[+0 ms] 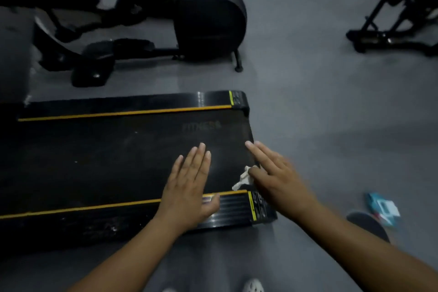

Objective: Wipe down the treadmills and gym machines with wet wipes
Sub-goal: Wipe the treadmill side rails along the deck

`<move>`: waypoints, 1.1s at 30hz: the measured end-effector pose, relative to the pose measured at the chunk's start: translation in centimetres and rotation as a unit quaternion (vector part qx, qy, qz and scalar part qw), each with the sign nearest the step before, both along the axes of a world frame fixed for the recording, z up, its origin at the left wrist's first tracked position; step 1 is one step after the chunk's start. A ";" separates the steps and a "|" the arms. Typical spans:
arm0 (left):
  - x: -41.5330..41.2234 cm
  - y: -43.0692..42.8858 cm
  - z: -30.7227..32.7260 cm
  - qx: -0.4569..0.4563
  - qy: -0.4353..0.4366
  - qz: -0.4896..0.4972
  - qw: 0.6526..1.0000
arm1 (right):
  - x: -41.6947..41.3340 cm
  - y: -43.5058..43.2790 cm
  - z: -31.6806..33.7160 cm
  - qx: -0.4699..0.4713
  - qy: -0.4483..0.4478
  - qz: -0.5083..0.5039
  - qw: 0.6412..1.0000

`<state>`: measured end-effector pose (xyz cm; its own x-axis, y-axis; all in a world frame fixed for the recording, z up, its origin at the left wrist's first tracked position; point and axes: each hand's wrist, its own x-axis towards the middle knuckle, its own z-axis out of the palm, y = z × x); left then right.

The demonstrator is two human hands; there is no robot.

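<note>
Black rubber belt: the wide running belt of the low black treadmill (pixel 106 156) with orange stripes along both edges lies crosswise in front of the person. Dull smears show on it.
Left hand: the left hand (pixel 189 187) lies flat on the belt near its end, fingers straight and close together, holding nothing. The thumb rests on the ribbed black side rail (pixel 237 211).
Right hand: the right hand (pixel 277 173) is at the belt's end corner, fingers straight and slightly spread, and presses down on the wipe. It is blurred, so I cannot tell whether the thumb hooks the wipe.
Wipe: the crumpled white wet wipe (pixel 243 179) pokes out from under the right hand's thumb side, on the belt just beside the near orange stripe.
Step in hand: wiping the belt's end, as I judge it.
Doing it well: spread the wipe flat under the palm, since bunched up it covers little. Use long overlapping strokes along the belt, bracing with the left hand so the belt does not slide. Then do the rails.
Container: a blue and white wipe packet (pixel 382 208) lies on the grey floor (pixel 331 102), well apart to the right. It is too blurred to show what is left inside.
</note>
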<state>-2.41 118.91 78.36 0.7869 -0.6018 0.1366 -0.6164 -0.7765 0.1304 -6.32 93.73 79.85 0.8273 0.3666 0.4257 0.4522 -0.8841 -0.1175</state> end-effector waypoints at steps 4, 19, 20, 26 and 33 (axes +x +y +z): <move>0.8 -2.1 -6.2 0.011 0.035 -0.035 0.999 | -1.4 -1.8 -6.5 0.029 0.045 -0.078 0.996; 3.5 -10.9 -41.9 0.014 0.124 -0.122 0.985 | -1.1 -6.6 -41.4 0.025 0.166 -0.195 0.966; 3.4 -11.7 -44.3 0.015 0.127 -0.122 0.984 | -1.0 -7.4 -43.6 0.025 0.169 -0.206 0.963; 1.9 -16.0 -55.4 0.007 0.154 -0.149 0.977 | -3.8 -9.8 -53.8 0.011 0.280 -0.158 0.947; 1.5 -17.9 -57.5 0.046 0.103 -0.139 0.984 | -2.8 -9.0 -56.0 0.031 0.372 -0.210 0.903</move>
<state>-0.96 100.99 20.89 0.5953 -0.8000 -0.0745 -0.7746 -0.5961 0.2114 -9.15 84.71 23.90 0.9533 -0.0523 -0.2976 -0.1469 -0.9409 -0.3051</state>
